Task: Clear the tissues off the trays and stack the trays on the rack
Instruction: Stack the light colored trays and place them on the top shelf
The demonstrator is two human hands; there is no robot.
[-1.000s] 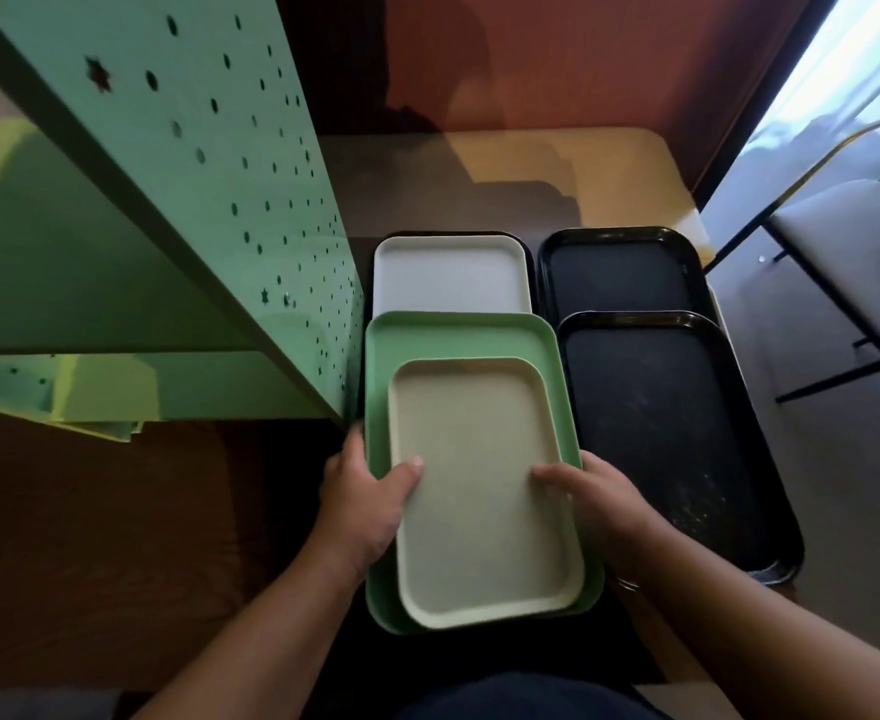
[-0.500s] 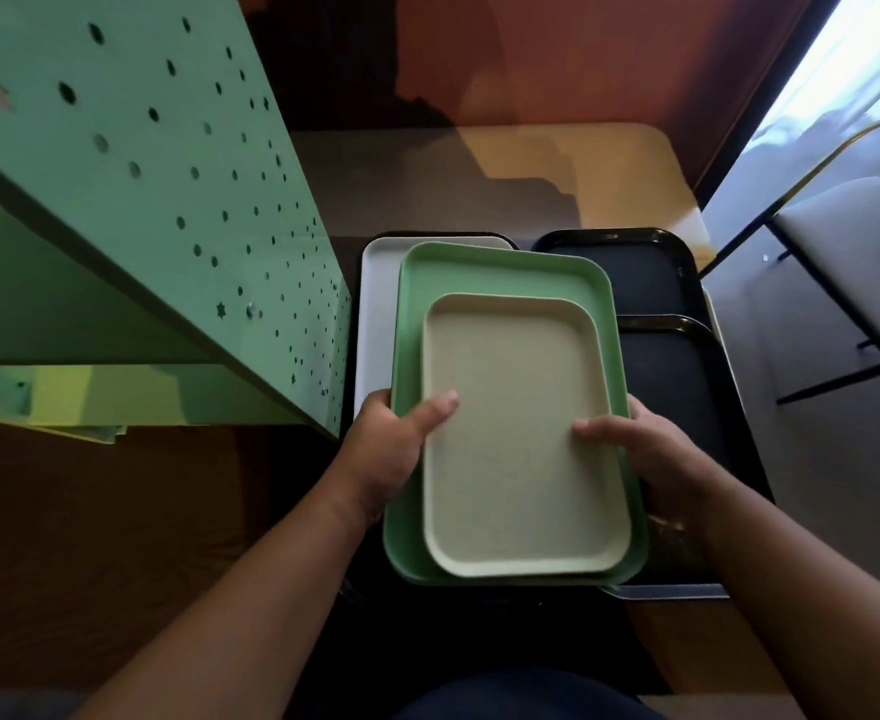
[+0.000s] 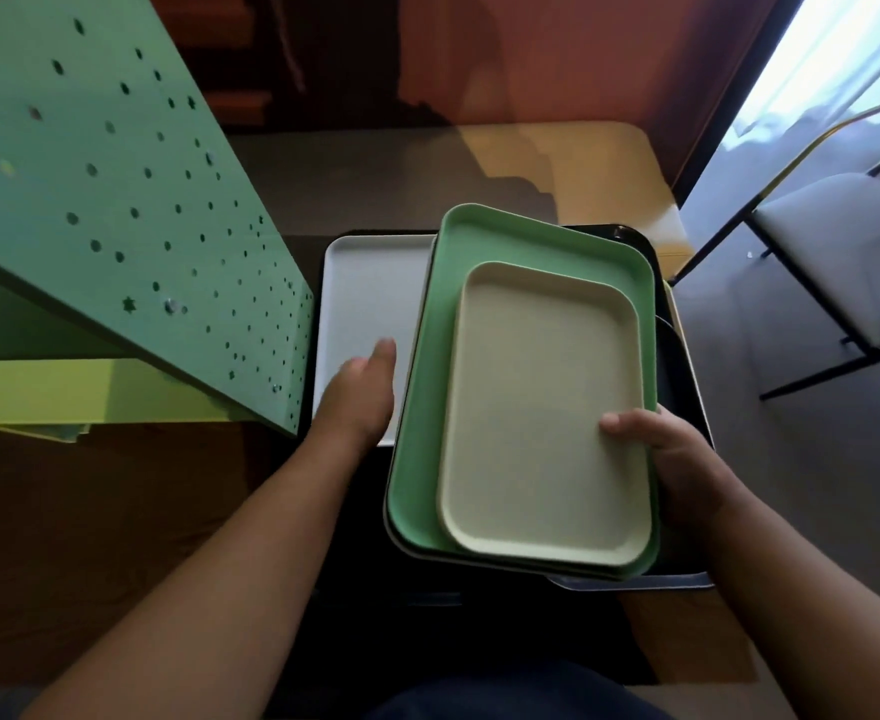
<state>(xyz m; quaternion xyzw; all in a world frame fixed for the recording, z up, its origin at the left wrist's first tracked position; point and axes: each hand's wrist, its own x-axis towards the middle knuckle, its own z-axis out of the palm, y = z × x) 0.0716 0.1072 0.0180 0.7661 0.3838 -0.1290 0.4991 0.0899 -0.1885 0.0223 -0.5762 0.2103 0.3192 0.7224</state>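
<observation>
Much of the scene is covered by the held stack. The black trays (image 3: 679,366) on the right are mostly hidden under it; only a dark rim at the far end and a strip along the right side are seen, and how many lie there cannot be told. A grey edge (image 3: 635,582) sticks out below the stack's near end; what it belongs to is unclear. The white tray (image 3: 365,298) is partly covered on its right by the stack and at its near end by the left hand. The green perforated rack (image 3: 115,200) is cut off at the top and left edge. No tissues are seen on any tray surface in view.

The cream tray (image 3: 541,413) is nested inside the green tray (image 3: 427,407), set toward its near right corner. Both long axes run away from the person, with the far ends leaning slightly left. The stack sits over the black trays, right of the white tray.

The right hand (image 3: 671,459) is clamped on the stack's right edge, thumb on the cream tray's rim, fingers hidden beneath. The left hand (image 3: 359,392) is open, fingers extended over the white tray, just beside the green tray's left edge; contact with either cannot be told.
</observation>
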